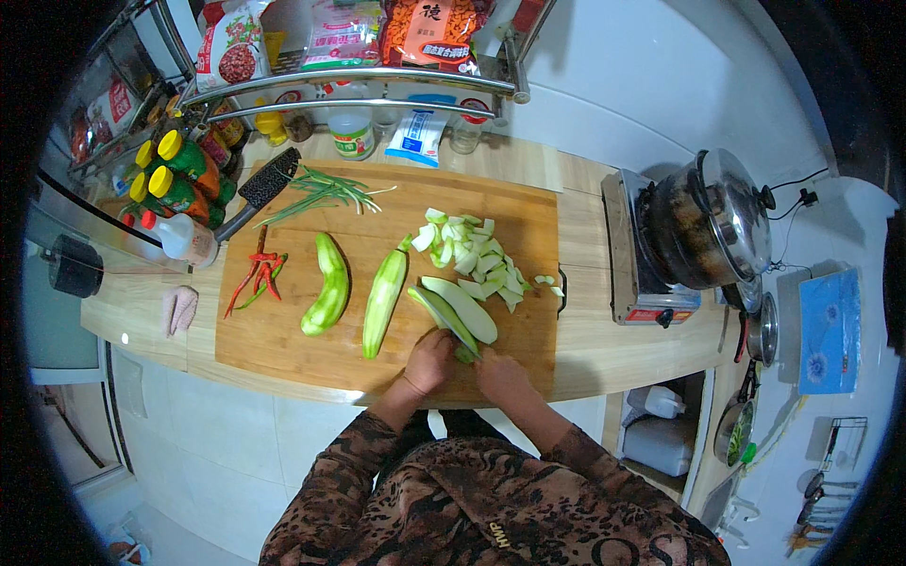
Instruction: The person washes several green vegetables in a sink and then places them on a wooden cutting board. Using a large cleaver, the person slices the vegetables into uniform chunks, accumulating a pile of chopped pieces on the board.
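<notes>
My right hand [504,375] is closed around the handle of a kitchen knife, and the knife blade [453,327] points away from me toward the left. Close beside it, my left hand [430,361] rests with bent fingers on a green gourd piece, mostly hidden by the blade and fingers. A halved gourd [463,310] lies cut face up just right of the blade. Beyond it is a pile of pale gourd slices [481,258]. Two whole peeled gourds, a straight one [386,301] and a curved one [328,286], lie to the left on the wooden cutting board [283,354].
Red chillies [263,276] and scallions [325,189] lie on the board's left side. A cleaver in a black patterned sheath [269,177] overlaps its corner. Bottles [185,237] stand at left. A gas stove [648,283] with a large pot [708,219] is at right.
</notes>
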`<state>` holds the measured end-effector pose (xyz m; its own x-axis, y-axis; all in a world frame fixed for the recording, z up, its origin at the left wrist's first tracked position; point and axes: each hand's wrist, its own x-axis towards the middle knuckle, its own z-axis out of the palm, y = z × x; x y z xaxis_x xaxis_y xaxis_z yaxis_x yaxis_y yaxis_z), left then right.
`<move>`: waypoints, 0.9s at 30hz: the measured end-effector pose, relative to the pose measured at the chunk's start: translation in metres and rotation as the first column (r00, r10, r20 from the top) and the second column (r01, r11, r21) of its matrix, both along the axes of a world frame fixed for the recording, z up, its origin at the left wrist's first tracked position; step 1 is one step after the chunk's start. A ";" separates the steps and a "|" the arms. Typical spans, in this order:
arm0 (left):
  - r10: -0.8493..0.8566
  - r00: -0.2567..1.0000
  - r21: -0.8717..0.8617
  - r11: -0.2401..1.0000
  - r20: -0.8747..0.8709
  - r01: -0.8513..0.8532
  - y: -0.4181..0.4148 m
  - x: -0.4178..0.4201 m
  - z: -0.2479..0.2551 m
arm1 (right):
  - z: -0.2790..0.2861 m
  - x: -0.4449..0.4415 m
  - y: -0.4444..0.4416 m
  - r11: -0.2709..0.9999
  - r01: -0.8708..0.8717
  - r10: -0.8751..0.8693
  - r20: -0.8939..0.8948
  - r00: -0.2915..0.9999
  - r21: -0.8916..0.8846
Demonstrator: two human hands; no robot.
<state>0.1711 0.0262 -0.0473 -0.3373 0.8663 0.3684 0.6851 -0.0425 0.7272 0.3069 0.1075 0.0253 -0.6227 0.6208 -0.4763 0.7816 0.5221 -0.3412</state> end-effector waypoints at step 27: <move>0.021 0.999 -0.058 0.998 0.036 -0.019 0.000 0.004 0.016 | -0.014 -0.029 0.005 1.000 0.012 -0.011 -0.106 0.994 0.012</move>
<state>0.1753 0.0263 -0.0315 -0.3670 0.8788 0.3050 0.6586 0.0139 0.7524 0.2781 0.1126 0.0108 -0.6620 0.6339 -0.3999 0.7474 0.5182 -0.4159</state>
